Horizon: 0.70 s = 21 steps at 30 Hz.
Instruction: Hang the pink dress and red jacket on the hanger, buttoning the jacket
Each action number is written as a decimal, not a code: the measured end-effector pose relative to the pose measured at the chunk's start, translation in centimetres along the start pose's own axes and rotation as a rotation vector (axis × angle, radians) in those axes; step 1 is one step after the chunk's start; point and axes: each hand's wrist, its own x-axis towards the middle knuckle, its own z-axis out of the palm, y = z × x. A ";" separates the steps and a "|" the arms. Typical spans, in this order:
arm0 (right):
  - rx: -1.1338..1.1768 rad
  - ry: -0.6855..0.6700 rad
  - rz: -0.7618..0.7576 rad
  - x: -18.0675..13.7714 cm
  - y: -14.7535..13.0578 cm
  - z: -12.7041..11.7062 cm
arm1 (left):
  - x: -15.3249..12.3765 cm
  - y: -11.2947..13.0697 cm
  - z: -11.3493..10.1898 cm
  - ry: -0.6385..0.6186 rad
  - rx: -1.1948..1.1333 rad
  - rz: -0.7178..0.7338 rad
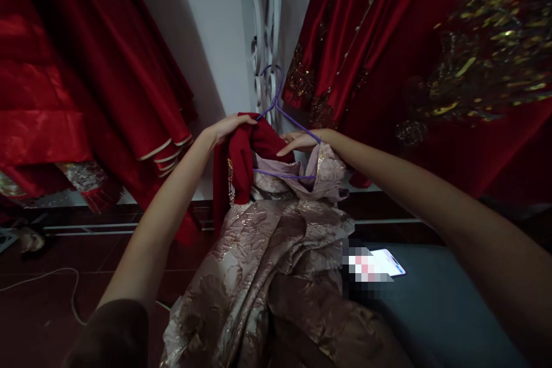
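Hands, both bare, reach forward to the shoulders of a pale gold-pink dress (pixel 259 241) on a purple hanger (pixel 295 121). The left hand (pixel 230 126) pinches the shoulder of a red cloth (pixel 241 164), its thumb up against the hanger's left arm. The right hand (pixel 304 141) lies behind the hanger's right arm at the opposite shoulder, thumb stretched toward the red cloth; its other fingers are partly hidden, so I cannot tell whether they are closed on anything.

The dress hangs straight in front of the person, its crinkled, shiny fabric spreading toward the bottom edge of the view. The hanger's lower bar runs across the open neckline, where a lilac-pink lining (pixel 280 167) shows. A beaded trim (pixel 232 181) edges the red cloth on the left. The hanger's hook rises in front of white scrolled metalwork (pixel 273 6) by a pale wall (pixel 207 17).

Farther out, red garments with pale-edged hems (pixel 133 63) hang on the left, and more red clothing with gold ornament (pixel 345 40) hangs on the right. To the right of the dress, a lit phone (pixel 391 263) lies on a grey-green surface (pixel 444 293), its left part covered by pixelation. A dark sleeve (pixel 112 328) shows at the left elbow, and near it a white cable (pixel 76 293) curls over the dark reddish floor (pixel 125 282).
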 end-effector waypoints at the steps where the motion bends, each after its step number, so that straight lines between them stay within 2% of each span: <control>1: -0.040 0.049 0.009 0.0 0.1 -0.4 | -0.2 0.1 0.0 -0.015 0.002 0.001; 6: -0.369 0.539 -0.026 -0.7 1.0 -3.8 | -1.3 -0.4 0.1 -0.098 0.108 0.038; 8: -0.503 0.720 -0.029 -1.5 1.5 -4.8 | -1.7 -1.5 0.3 -0.050 0.195 0.121; 11: -0.598 0.915 0.052 -3.5 2.7 -5.9 | -2.0 -3.5 0.9 0.123 0.386 0.303; 13: -0.615 0.957 0.083 -5.3 3.8 -6.5 | -2.1 -4.5 1.4 0.222 0.527 0.395; 16: -0.663 0.986 0.129 -8.8 5.7 -7.6 | -2.0 -5.4 1.8 0.281 0.677 0.480; 21: -0.714 1.070 0.304 -14.7 7.1 -8.9 | -1.7 -6.1 2.0 0.318 0.877 0.492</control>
